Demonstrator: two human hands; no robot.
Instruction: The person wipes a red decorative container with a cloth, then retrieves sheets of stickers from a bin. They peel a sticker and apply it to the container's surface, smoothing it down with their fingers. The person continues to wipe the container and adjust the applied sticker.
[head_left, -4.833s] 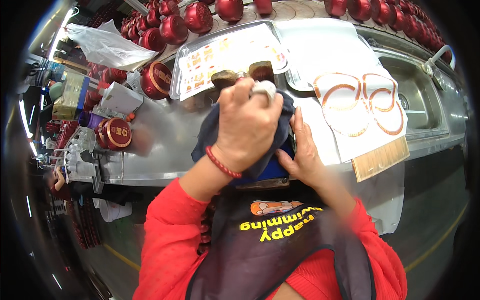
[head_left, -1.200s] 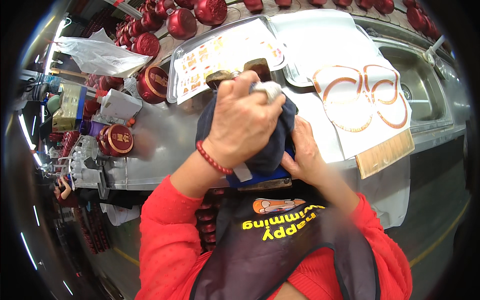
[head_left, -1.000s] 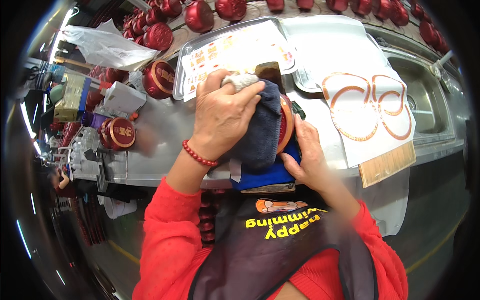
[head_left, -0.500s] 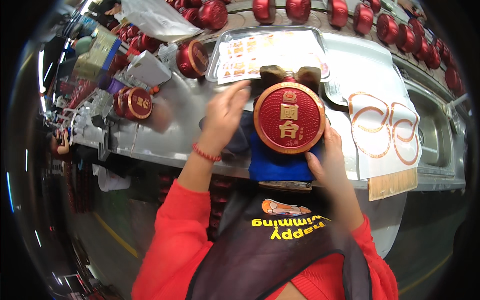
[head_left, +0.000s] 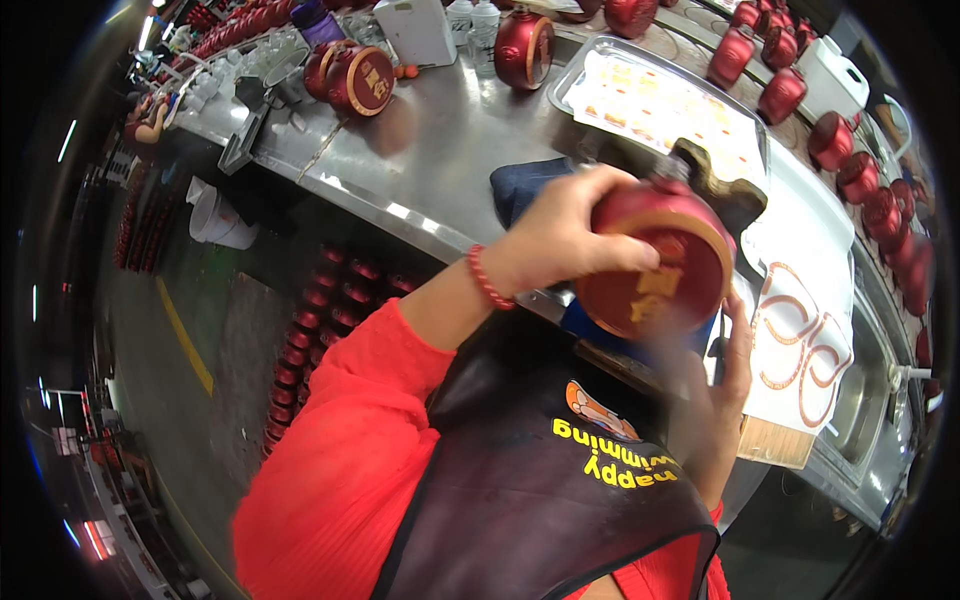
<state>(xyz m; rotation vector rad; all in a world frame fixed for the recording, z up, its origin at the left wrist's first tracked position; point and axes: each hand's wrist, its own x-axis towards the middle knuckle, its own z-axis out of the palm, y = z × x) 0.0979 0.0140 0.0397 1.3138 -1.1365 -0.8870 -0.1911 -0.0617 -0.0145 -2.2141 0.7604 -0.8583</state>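
Note:
A round, flat red bottle (head_left: 645, 290) with a gold rim and raised gold characters is tilted over a blue cloth (head_left: 585, 322) at the bench's front edge. My left hand (head_left: 575, 230) grips its upper left side, thumb across the front face. Beside the bottle's lower right edge, my right hand (head_left: 728, 375) has its fingers stretched upward; it is partly blurred, and I cannot tell whether it touches the bottle. Behind the bottle's neck stands a dark, worn forked rest (head_left: 722, 190). Dark blue fabric (head_left: 530, 188) lies left of my left hand.
A metal tray (head_left: 600, 50) holds printed sticker sheets behind the rest. To the right, a white sheet with ring-shaped gold labels (head_left: 790, 325) lies before a sink (head_left: 865, 400). Other red bottles (head_left: 525, 48) stand on the metal bench (head_left: 430, 150) and along the far line (head_left: 780, 95).
My left hand has moved from beside the bottle onto it. The bottle has tilted from facing me squarely. My right hand has slid lower along its edge. The view has turned.

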